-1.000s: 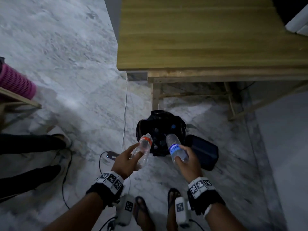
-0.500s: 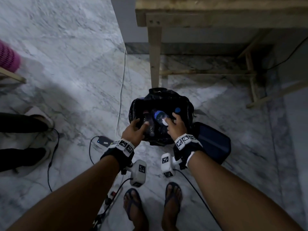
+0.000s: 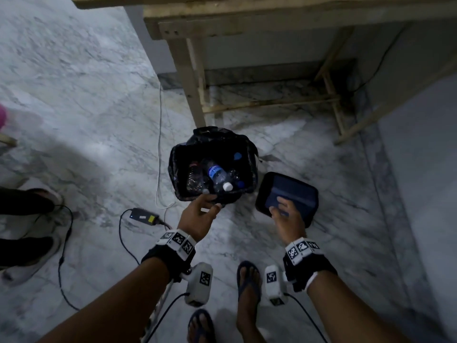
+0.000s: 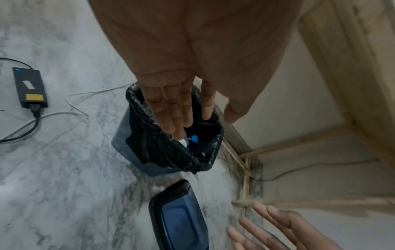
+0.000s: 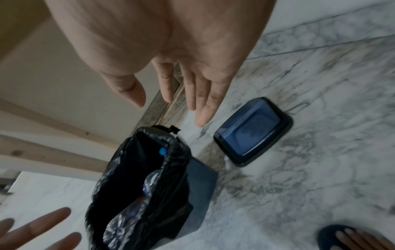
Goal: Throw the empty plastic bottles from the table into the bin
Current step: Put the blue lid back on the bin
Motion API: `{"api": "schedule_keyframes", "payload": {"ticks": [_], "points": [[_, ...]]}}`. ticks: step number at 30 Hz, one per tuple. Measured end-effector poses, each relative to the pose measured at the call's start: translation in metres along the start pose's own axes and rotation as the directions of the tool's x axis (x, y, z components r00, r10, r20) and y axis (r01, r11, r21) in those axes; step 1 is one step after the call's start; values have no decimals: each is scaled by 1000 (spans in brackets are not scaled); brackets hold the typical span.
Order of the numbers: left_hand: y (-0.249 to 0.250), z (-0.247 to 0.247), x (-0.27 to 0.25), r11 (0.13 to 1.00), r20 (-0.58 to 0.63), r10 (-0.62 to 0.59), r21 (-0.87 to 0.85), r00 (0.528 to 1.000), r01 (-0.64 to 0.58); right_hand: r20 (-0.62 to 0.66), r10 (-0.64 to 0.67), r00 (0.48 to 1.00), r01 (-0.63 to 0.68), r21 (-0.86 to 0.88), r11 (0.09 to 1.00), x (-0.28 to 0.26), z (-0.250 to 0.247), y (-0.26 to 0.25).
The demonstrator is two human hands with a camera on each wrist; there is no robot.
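Note:
A small bin (image 3: 249, 167) lined with a black bag stands on the marble floor by the table leg. Inside lie several clear plastic bottles; one with a blue label and white cap (image 3: 218, 175) is on top, another with a red label (image 3: 194, 173) beside it. My left hand (image 3: 200, 212) hovers just above the bin's near rim, fingers straight and holding nothing. My right hand (image 3: 284, 214) hangs above the bin's dark lid (image 3: 296, 191) to the right, fingers spread and empty. The wrist views show the bin (image 4: 171, 152) (image 5: 149, 186), the lid (image 4: 181, 219) (image 5: 254, 133) and both bare palms.
A wooden table (image 3: 247, 21) overhangs the bin, its leg (image 3: 190, 80) just behind it. A power adapter (image 3: 144, 216) and cables lie on the floor to the left. Another person's shoes (image 3: 29, 201) are at the far left. My sandalled feet (image 3: 247, 293) are below.
Both hands let go of their bottles, which now lie in the bin. The hands drew back toward me, the right one moving out over the lid.

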State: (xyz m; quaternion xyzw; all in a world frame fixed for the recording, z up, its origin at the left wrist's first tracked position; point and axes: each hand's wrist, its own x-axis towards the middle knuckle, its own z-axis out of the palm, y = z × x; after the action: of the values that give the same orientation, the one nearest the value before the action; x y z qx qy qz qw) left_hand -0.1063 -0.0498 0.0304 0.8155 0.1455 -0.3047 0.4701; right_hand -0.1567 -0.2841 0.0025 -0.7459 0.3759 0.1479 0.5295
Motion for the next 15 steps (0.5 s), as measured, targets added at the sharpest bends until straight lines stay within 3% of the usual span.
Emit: {"api": "schedule_keyframes", "payload": {"ticks": [8,15], "points": [[-11,69,5,966,156,151,188,976,-180,-179,31,983,-34,-19,999,2,-49,83],[-53,178,89,928,235,229,241,945,-285,-279,19,960,-25,-19,1000,91,-60,181]]}}
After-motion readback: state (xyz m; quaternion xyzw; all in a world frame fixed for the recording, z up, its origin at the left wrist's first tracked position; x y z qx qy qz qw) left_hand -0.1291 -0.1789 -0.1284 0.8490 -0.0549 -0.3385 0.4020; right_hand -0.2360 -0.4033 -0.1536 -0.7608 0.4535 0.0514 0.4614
